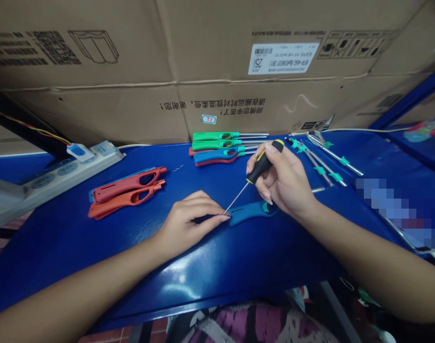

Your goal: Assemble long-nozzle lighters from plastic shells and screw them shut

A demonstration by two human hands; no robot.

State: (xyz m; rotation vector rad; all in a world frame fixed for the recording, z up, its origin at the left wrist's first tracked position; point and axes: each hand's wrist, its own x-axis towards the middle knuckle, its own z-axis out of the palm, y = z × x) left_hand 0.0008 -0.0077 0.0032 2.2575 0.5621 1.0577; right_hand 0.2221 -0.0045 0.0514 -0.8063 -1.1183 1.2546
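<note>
A screwdriver (263, 162) with a black and yellow handle is held in my right hand (287, 178), its shaft slanting down to the left. The tip of the shaft meets the fingertips of my left hand (191, 221), whose thumb and forefinger are pinched together; what lies between them is too small to make out. Those fingertips are at the left end of a blue lighter (248, 213) lying on the blue table (189, 286). The lighter's right end, with a green trigger, is beneath my right hand.
Red and orange lighter shells (126, 186) lie at the left, beside a power strip (65, 171). Green and blue lighters (217, 155) are at the back. Metal rods with green parts (322, 164) lie at the right. A cardboard box (132, 109) stands behind.
</note>
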